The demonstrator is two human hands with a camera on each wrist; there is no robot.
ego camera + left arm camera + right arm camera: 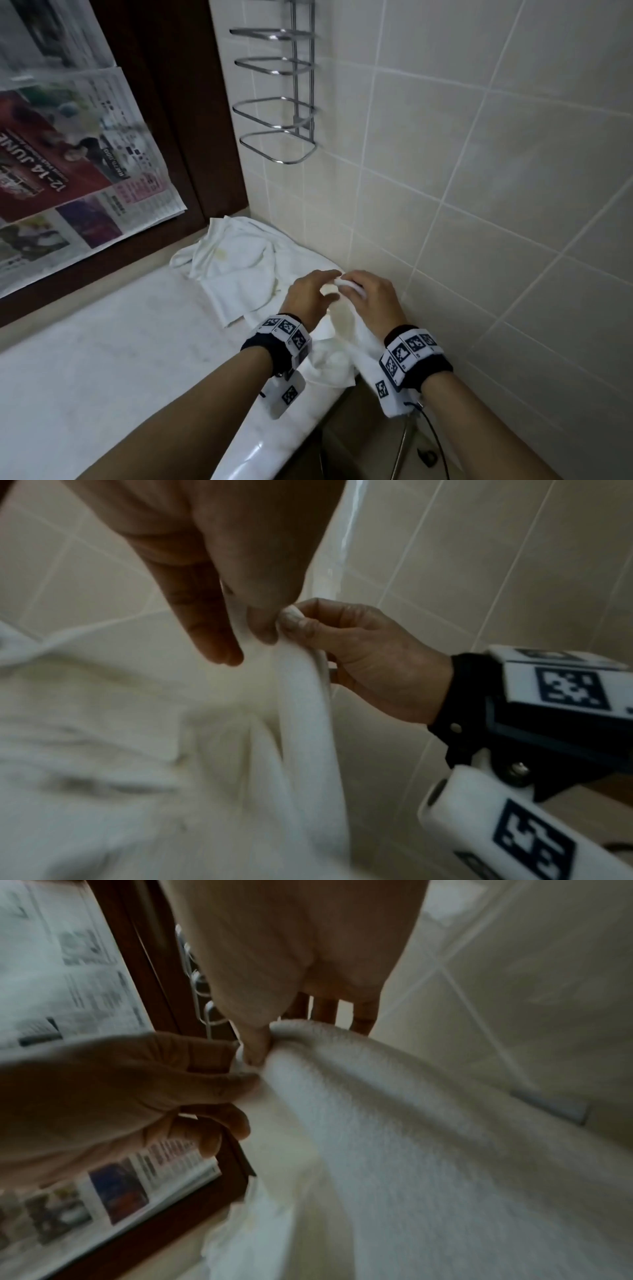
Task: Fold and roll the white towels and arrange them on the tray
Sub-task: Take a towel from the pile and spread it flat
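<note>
I hold one white towel (pixel 337 359) up over the counter's right end, and it hangs down between my wrists. My left hand (pixel 323 286) and right hand (pixel 352 286) meet at its top edge, each pinching the cloth. In the left wrist view my left hand's fingers (pixel 262 627) pinch the towel (pixel 304 710) right beside my right hand's thumb (pixel 291 620). In the right wrist view my right thumb (pixel 255 1045) presses the towel's folded edge (pixel 394 1137), and my left hand (pixel 192 1085) grips it from the left. A crumpled pile of white towels (pixel 236 260) lies behind on the counter. No tray is in view.
The white marble counter (pixel 120 342) stretches to the left, and its front edge drops to the floor at lower right. The tiled wall (pixel 479 205) stands close on the right. A chrome wire rack (pixel 284 113) hangs above. Newspaper (pixel 68 154) covers a brown-framed panel at left.
</note>
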